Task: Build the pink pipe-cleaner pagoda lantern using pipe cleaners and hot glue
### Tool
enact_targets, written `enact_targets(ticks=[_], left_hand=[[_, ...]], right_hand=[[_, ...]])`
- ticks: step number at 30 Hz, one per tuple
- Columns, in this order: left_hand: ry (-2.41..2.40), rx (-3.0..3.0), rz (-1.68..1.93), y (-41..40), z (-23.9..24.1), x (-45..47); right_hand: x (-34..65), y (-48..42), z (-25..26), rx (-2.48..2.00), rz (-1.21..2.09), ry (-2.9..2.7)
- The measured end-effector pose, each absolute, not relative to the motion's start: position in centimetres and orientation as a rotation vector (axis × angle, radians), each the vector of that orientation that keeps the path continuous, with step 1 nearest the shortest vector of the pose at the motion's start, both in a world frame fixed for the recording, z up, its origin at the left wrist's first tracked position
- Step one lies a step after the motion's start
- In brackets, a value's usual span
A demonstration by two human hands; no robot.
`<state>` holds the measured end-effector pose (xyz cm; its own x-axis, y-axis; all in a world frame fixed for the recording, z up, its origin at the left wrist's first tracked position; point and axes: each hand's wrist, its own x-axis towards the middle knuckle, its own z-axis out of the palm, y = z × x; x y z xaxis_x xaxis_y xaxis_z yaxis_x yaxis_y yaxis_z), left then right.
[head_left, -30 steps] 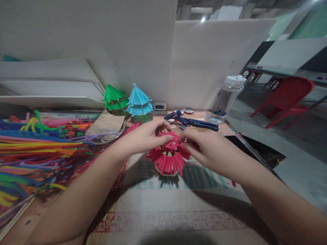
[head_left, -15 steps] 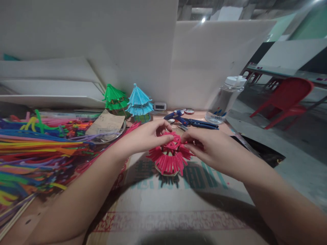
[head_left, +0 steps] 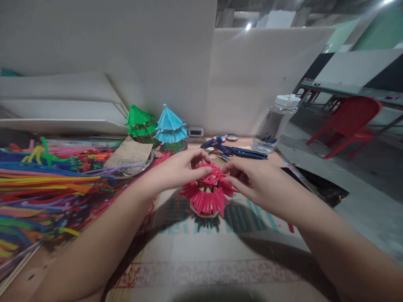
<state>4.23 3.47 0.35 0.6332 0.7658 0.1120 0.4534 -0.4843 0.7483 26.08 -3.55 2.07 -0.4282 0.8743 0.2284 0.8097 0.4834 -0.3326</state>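
Note:
A small red pavilion model (head_left: 210, 202), made of fuzzy pipe cleaners in tiers on a pale base, stands on the printed board (head_left: 245, 247) in front of me. My left hand (head_left: 185, 167) has its thumb and fingers closed at the model's upper left. Opposite it, my right hand (head_left: 248, 178) pinches at the upper right edge. The fingers partly cover the model's top tier. Behind stand a green pavilion model (head_left: 138, 121) and a light blue one (head_left: 170, 126), both with fringed two-tier roofs.
Colourful pipe cleaners (head_left: 47, 184) fill the left side. A blue glue gun (head_left: 217, 144), dark-handled pliers (head_left: 248, 152), and a clear water bottle (head_left: 273, 126) lie or stand at the back. A small digital display (head_left: 195, 131) rests by the white panel. A red chair (head_left: 352, 121) stands right.
The view has shifted slightly, moving the scene a little left. Both hands stay at the red model's top, with hardly any change in grip.

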Motion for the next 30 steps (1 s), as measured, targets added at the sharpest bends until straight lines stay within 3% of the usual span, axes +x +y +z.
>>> enact_targets(ticks=[30], left_hand=[[1.044, 2.171, 0.460, 3.8, 2.3, 2.2]], right_hand=[[26.1, -3.6, 1.7, -1.422, 0.226, -2.406]])
